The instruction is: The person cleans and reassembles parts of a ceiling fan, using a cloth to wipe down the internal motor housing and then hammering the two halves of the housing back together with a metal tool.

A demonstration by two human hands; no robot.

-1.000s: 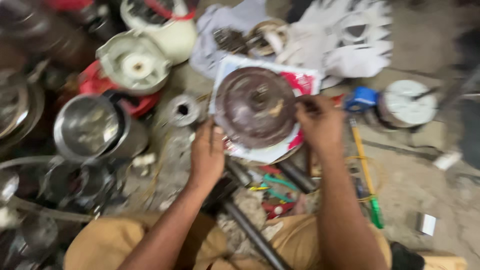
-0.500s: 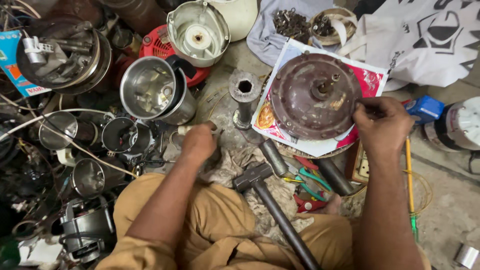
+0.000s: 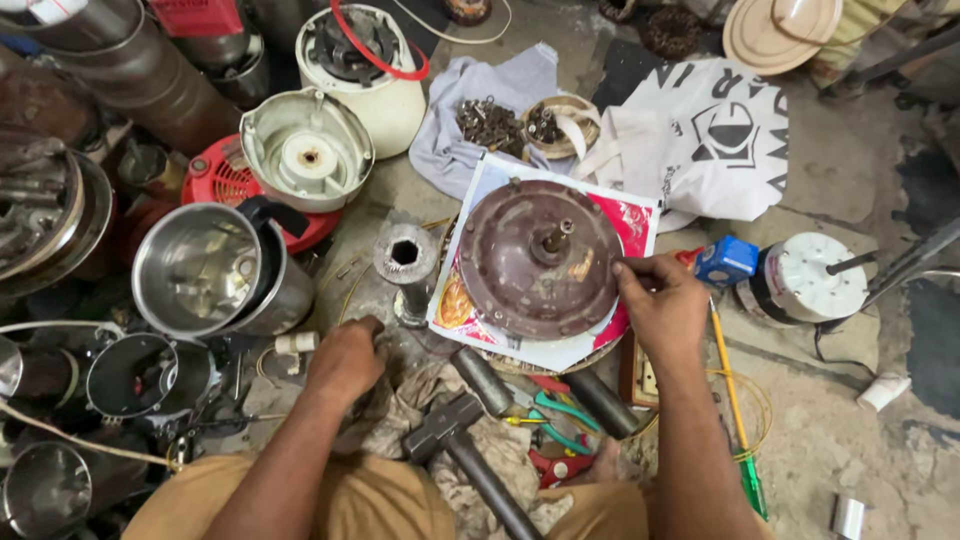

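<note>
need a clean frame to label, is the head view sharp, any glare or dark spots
Head view: sharp around the rusty round motor housing and right hand; soft, even light with faint shadows; mild glare inside the steel jar; the left edge clutter sits dim; slight wide-angle bending toward the corners; the left hand is crisp, no motion blur.

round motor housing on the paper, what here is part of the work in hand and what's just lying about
In hand:
right hand on the round motor housing
left hand on the rag

Lying about:
hammer
steel jar
pliers
white bag
</note>
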